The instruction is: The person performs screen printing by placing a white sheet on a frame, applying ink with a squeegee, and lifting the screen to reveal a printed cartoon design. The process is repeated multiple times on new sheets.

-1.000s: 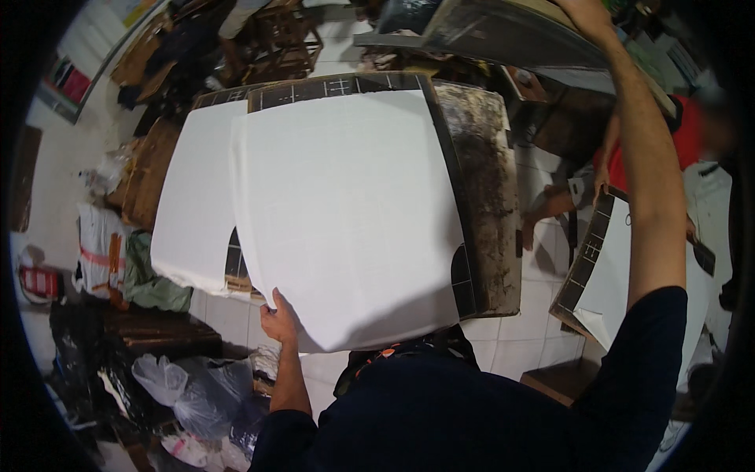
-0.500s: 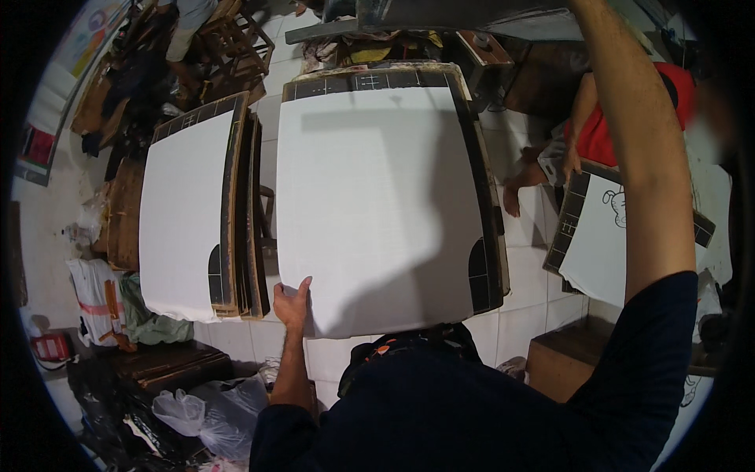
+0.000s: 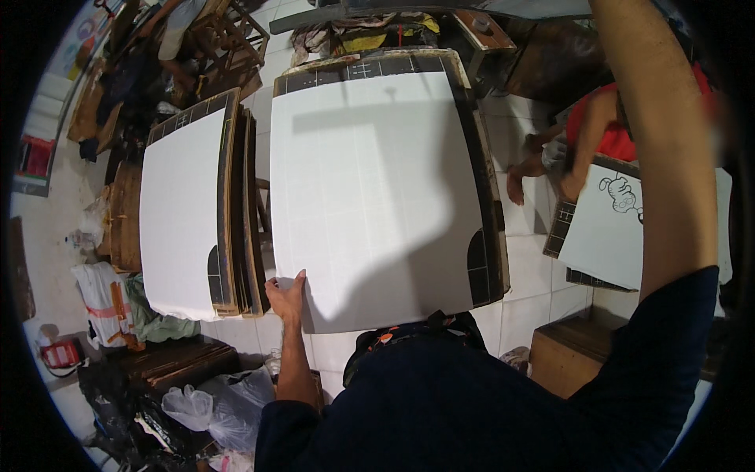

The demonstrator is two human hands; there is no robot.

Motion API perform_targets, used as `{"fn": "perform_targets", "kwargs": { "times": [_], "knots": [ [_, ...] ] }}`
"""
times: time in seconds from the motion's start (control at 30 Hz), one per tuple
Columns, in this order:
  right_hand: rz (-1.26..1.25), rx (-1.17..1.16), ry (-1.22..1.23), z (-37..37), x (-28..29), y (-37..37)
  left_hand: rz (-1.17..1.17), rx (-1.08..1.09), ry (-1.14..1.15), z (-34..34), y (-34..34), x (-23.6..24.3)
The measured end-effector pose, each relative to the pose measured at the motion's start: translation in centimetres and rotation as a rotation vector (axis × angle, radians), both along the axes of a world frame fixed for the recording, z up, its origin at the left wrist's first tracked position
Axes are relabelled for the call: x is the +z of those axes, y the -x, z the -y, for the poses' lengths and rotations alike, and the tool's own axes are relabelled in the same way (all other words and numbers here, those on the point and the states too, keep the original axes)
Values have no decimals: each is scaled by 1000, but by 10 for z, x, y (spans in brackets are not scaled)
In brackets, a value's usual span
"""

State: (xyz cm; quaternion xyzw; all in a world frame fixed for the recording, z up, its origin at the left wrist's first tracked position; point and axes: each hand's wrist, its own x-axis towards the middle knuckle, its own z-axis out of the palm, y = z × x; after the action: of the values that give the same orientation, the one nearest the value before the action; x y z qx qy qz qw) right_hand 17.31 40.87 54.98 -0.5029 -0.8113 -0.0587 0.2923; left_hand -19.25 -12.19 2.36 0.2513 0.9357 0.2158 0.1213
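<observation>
On the left, beside a stack of boards (image 3: 250,212), our left hand (image 3: 285,299) sits at the near-left edge of the white sheet (image 3: 354,197); whether it pinches, we cannot tell. The sheet lies flat on a dark board (image 3: 481,263), long axis running near to far, far end leaning slightly left. Our right arm (image 3: 664,141) is raised, the right hand out of view. We judge this step as steadying the sheet; the next move calls for a flat edge.

1. Light from above leaves the white sheet (image 3: 338,204) bright.
2. A soft-edged grey shadow (image 3: 432,267) darkens its right side.
3. The room's margins are dim; fisheye distortion bends straight edges toward a black rim.
4. Far right, one patch is blurred.
</observation>
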Motion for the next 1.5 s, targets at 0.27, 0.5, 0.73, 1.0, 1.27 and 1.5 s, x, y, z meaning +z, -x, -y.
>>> {"fn": "perform_targets", "kwargs": {
  "times": [0.27,0.5,0.73,1.0,1.27,1.5],
  "knots": [
    [38,-43,-8,22,-5,2,92,-2,-10,4,12,-35],
    [-33,-62,25,108,-88,-20,261,-400,-317,-119,-85,95],
    [30,126,-366,244,-287,-53,1584,150,-952,-196,-228,219],
    [113,68,229,305,-457,-51,1501,417,-363,-130,-209,40],
    [131,179,391,251,-460,-49,-106,-962,-239,-119,-188,-2],
    [94,206,413,264,-461,-58,-76,-934,-259,-122,-186,-18]
  ]
}}
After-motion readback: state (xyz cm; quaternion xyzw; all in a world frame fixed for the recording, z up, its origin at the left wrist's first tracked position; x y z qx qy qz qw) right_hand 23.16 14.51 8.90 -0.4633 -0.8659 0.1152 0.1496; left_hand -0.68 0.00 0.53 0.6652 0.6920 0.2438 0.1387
